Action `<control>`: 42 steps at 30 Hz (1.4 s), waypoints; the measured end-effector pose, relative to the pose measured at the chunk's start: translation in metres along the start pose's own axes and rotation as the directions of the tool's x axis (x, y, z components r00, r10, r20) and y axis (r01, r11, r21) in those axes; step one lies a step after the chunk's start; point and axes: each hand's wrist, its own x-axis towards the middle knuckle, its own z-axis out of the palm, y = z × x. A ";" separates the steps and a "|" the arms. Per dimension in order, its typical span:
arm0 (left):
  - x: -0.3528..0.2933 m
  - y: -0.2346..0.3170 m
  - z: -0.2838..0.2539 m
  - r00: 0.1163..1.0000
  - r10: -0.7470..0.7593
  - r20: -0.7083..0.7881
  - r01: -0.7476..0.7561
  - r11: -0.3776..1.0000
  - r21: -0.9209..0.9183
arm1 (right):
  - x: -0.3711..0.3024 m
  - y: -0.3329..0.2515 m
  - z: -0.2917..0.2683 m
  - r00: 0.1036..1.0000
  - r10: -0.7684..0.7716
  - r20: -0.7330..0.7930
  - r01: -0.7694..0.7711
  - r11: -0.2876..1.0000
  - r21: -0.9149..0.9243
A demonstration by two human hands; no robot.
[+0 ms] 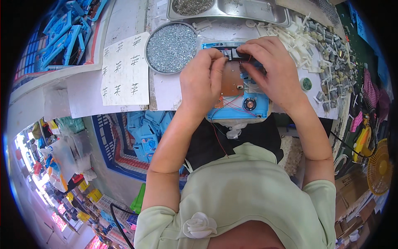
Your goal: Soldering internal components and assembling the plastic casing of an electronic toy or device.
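Observation:
A blue plastic toy housing (260, 108) lies face down before me at the table's edge, its inside showing. In it sit a brown circuit board (231, 83), a small round speaker (249, 103) and thin red wires. Across its far end is a black plastic part (244, 55) with a silvery metal piece in its middle. My left hand (202, 76) pinches the left end of that part between thumb and finger. My right hand (274, 68) is closed on its right end, with the fingertips partly hidden behind the part.
A round tray of small screws (172, 47) stands left of the housing, beside a sheet with handwritten characters (125, 70). Farther back is a metal tray (248, 14). White plastic parts (296, 43) and small motors (329, 62) are heaped at right. Blue housings fill a crate (105, 145) below.

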 end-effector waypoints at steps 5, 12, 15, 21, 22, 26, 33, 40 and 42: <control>-0.010 -0.006 -0.003 0.923 0.366 0.120 -0.371 0.929 0.019 | -0.002 0.000 0.002 1.000 -0.004 0.012 0.004 1.000 -0.007; -0.010 0.012 -0.005 0.949 0.294 0.113 -0.301 0.952 0.051 | -0.003 0.001 -0.002 0.999 -0.003 0.035 0.003 1.000 0.010; -0.013 0.019 -0.004 0.989 0.130 0.063 -0.131 0.991 0.017 | -0.004 0.001 -0.005 0.999 0.011 0.046 -0.013 0.998 0.054; -0.027 0.021 -0.008 0.993 0.053 0.102 -0.054 0.999 0.007 | -0.013 0.000 -0.010 1.000 -0.027 0.003 0.026 0.997 0.079; -0.028 0.021 -0.007 0.994 0.064 0.086 -0.065 0.998 0.003 | -0.012 -0.003 -0.010 0.999 -0.041 -0.011 0.042 0.997 0.068; -0.029 0.019 -0.003 0.994 0.103 0.032 -0.102 0.994 -0.032 | -0.004 -0.011 0.003 0.995 -0.100 -0.019 0.100 0.994 0.043; -0.016 0.029 -0.005 0.991 -0.082 0.101 0.118 0.898 -0.424 | -0.010 0.004 -0.002 0.994 -0.067 -0.086 0.072 0.996 0.055; 0.004 0.025 0.006 0.988 0.001 0.153 0.028 0.982 -0.188 | -0.016 0.006 -0.003 0.991 0.001 -0.135 0.019 0.989 0.147; 0.007 0.022 0.008 0.990 0.072 0.122 -0.059 0.992 -0.108 | -0.017 0.009 -0.001 0.997 -0.024 -0.069 0.033 0.989 0.146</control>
